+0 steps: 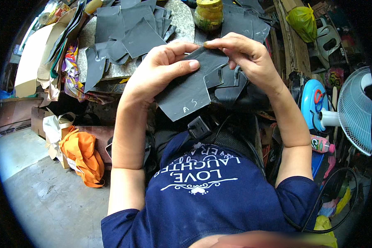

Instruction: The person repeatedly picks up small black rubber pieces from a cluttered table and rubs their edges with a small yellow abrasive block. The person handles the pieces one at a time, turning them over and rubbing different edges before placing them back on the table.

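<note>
A flat black sheet piece (186,93) with pale chalk-like marks is held up in front of my chest. My left hand (169,64) grips its left side, thumb on top and fingers behind. At the sheet's far edge, my right hand (242,53) pinches with thumb and forefinger. Smaller black pieces (225,77) lie just below the right hand, over the dark area of my lap. Many similar black cut pieces (142,37) are heaped on the worktable ahead. Beyond my hands stands a jar with a yellow lid (208,14).
To the right are a white fan (355,109), a blue round base with red scissors (316,101), a pink bottle (322,144) and a looping black cable (355,198). On the left, an orange cloth bag (84,157) rests above the concrete floor, near cardboard (37,62).
</note>
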